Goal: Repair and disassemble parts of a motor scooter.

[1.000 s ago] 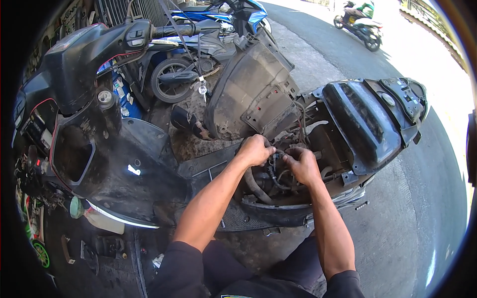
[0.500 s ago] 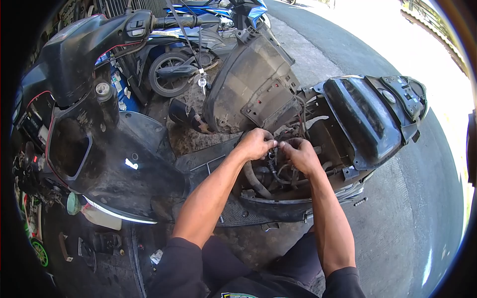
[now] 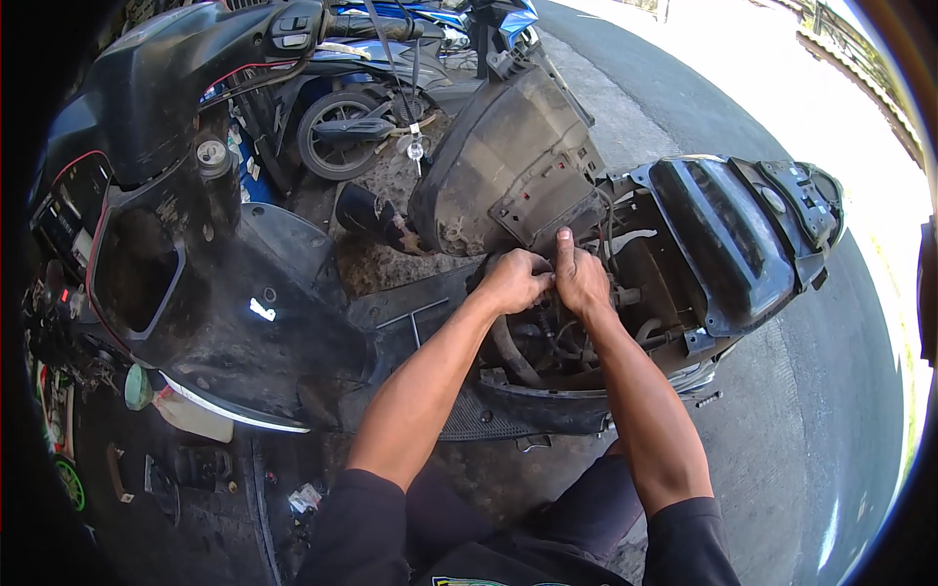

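Observation:
My left hand (image 3: pixel 515 281) and my right hand (image 3: pixel 582 278) meet over the opened middle of a black scooter (image 3: pixel 264 313). The left fingers are pinched together, touching the right hand's fingers. My right hand is curled, its thumb pointing up. Whatever lies between the fingertips is hidden. Just below them run a thick grey hose (image 3: pixel 510 354) and several dark cables and engine parts. Behind the hands, a dusty under-seat storage box (image 3: pixel 498 166) is tipped up, apart from its place. A T-handle wrench (image 3: pixel 412 314) lies on the footboard, left of my left forearm.
The scooter's rear section with a shiny black tank-like part (image 3: pixel 708 239) is at the right. Keys (image 3: pixel 415 151) hang on a strap near the handlebar (image 3: pixel 293 39). A blue motorbike (image 3: pixel 391 107) stands behind. A pale plastic jug (image 3: pixel 195 415) and loose parts lie on the ground at left.
My right hand has turned, and its thumb now points up. The hands remain together over the same spot. The whole view has shifted slightly.

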A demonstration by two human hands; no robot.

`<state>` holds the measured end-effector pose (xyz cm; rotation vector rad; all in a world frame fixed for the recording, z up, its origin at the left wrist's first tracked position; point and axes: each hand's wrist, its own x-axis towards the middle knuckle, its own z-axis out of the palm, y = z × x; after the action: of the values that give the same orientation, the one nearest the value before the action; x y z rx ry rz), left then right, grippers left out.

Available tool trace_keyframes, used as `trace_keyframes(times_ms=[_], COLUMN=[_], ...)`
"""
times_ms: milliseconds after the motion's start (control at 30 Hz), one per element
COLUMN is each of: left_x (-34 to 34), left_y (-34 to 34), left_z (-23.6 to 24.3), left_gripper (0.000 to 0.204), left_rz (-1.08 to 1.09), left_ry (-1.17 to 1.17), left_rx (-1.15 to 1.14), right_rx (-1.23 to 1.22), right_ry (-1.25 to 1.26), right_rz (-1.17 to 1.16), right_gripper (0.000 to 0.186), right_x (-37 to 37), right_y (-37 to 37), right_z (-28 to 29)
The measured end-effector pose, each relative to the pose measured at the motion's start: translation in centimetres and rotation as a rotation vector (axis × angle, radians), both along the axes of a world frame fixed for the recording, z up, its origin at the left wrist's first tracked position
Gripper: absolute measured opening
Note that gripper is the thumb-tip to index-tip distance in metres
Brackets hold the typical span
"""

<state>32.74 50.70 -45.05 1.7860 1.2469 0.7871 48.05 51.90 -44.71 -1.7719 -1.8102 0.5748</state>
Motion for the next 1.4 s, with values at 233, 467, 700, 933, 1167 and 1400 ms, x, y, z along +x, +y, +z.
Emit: trace_keyframes(times_ms=[233,467,700,933,1167,1400], left_x=[-0.3,-0.2,0.0,0.6,0.8,1.4], left_y=[1.5,1.0,1.2,3.0,3.3,3.7], left_z=[-1.6,-1.2,-0.2,-0.2,1.2,1.0], left_gripper=[0.021,0.019,0.019,0.02,0.028,0.024], left_rz=[0.026,0.043,0.052,0.096,0.093,0.057], left_ry=[-0.016,-0.127,-0.092,0.152,0.274,0.442], left_rx=[0.087,-0.062,-0.097,-0.267,-0.376,-0.273], right_rx=[-0.038,-0.077,-0.099,-0.019,0.017,0.18], right_ry=[-0.102,-0.108,-0.156,-0.109,-0.16,-0.377], right_rz=[-0.025,-0.042,-0.063,0.262,0.516,0.561], right_gripper=[0.096,0.099,0.1,0.052,0.027,0.019], right_x=[-0.8,-1.4,-1.4,0.9,2.2,2.1], right_y=[0.0,0.3,0.9,-1.2,-2.8,-2.5], right_z=[1.3,1.3,0.8,2.8,3.4,2.2])
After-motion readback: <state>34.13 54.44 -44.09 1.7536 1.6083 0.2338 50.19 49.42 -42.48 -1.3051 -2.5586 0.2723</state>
